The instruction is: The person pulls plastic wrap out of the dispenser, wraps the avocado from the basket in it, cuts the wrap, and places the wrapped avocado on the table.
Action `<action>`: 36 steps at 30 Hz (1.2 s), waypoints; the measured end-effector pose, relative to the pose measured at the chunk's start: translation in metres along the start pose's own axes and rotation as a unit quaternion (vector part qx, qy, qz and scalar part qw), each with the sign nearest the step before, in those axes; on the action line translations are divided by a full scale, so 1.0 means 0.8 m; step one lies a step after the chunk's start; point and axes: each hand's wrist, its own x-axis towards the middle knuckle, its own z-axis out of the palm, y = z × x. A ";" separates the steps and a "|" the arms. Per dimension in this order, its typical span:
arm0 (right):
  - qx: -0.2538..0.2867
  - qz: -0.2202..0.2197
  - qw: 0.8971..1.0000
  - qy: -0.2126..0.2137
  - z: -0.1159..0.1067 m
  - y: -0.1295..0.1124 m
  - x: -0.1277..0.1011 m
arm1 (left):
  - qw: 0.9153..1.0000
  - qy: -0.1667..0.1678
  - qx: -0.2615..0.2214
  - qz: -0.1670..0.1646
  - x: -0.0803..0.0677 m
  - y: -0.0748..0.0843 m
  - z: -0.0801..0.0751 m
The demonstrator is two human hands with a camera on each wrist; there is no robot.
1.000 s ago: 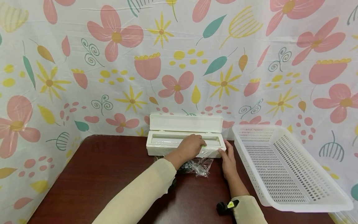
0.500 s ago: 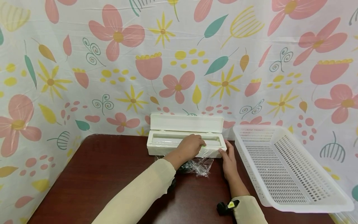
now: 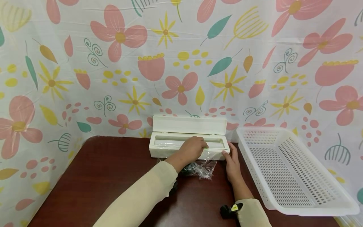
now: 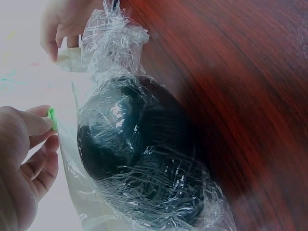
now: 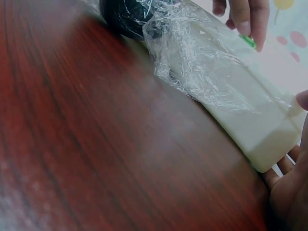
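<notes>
A cream-white cling film dispenser (image 3: 161, 154) sits at the back of the table with its lid raised, and a film roll (image 3: 167, 143) shows inside. My left hand (image 3: 191, 149) reaches over its front edge and pinches a small green slide cutter (image 4: 52, 118) between thumb and fingers. Around the dispenser's right end my right hand (image 3: 232, 164) holds it, thumb at the front corner. A glossy dark rounded object (image 4: 120, 132) lies in front of the dispenser, wrapped in crinkled cling film (image 5: 192, 67); in the head view my left wrist mostly hides it.
To the right stands a white perforated plastic basket (image 3: 270, 198), its rim close to my right hand. A flower-patterned curtain (image 3: 181, 41) hangs directly behind the dark red-brown table (image 3: 93, 176).
</notes>
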 end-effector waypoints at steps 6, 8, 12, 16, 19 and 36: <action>-0.005 -0.005 1.000 -0.002 -0.001 0.000 0.000 | 1.000 0.008 0.003 0.004 -0.001 -0.001 -0.001; -0.004 -0.008 1.000 -0.002 -0.001 0.000 0.000 | 1.000 0.011 0.003 0.005 -0.002 -0.001 -0.001; -0.003 -0.012 1.000 0.002 0.001 0.001 0.000 | 1.000 0.012 0.001 0.005 -0.003 -0.002 -0.001; -0.002 -0.008 1.000 0.008 0.002 0.001 0.000 | 1.000 0.012 0.001 0.005 -0.004 -0.003 -0.002; -0.006 -0.003 1.000 0.010 0.002 0.000 0.000 | 1.000 0.013 0.000 0.004 -0.006 -0.004 -0.004; -0.018 0.012 1.000 0.009 -0.001 0.001 0.001 | 0.999 0.028 -0.011 0.009 -0.008 -0.011 0.000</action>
